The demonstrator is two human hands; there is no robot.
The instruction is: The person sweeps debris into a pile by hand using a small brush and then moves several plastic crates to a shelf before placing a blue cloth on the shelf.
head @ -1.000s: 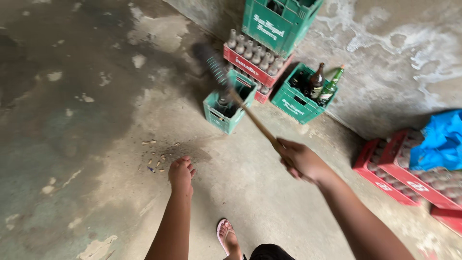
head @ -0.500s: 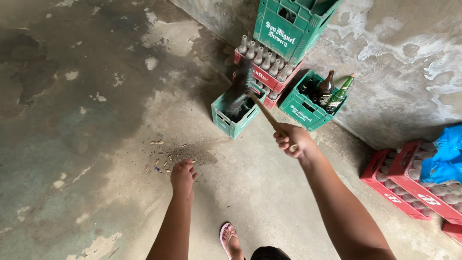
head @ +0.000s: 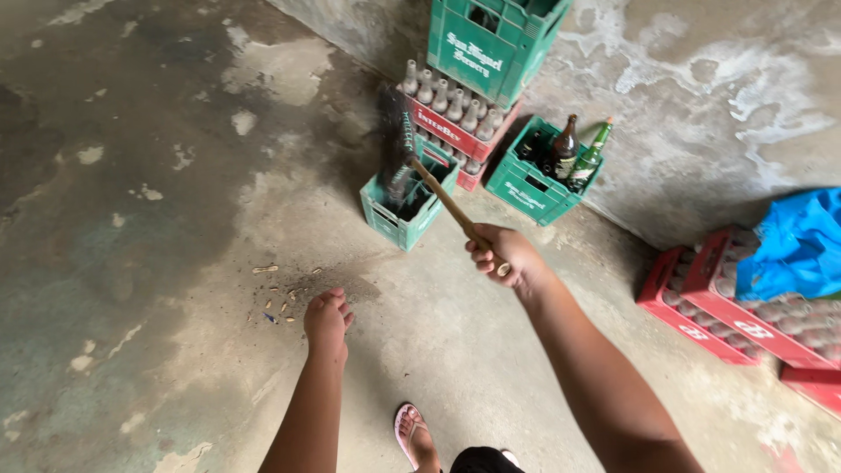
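We were in the middle of a sweeping stroke: our right hand (head: 501, 256) was wrapped tightly around the end of the broom (head: 429, 180), fingers fully curled on the wooden handle, while our left hand (head: 326, 317) hung free in a loose fist, holding nothing, just above the small pile of debris (head: 285, 293) on the concrete floor (head: 158, 263). The broom was lifted off the ground, its long axis running from our hand up and to the left, its dark bristle head blurred over the small green crate (head: 399, 210) and pointing towards the stacked red crate of bottles (head: 447, 123). We judged that the next move called for bringing the bristles down beside the crate and drawing them towards the pile.
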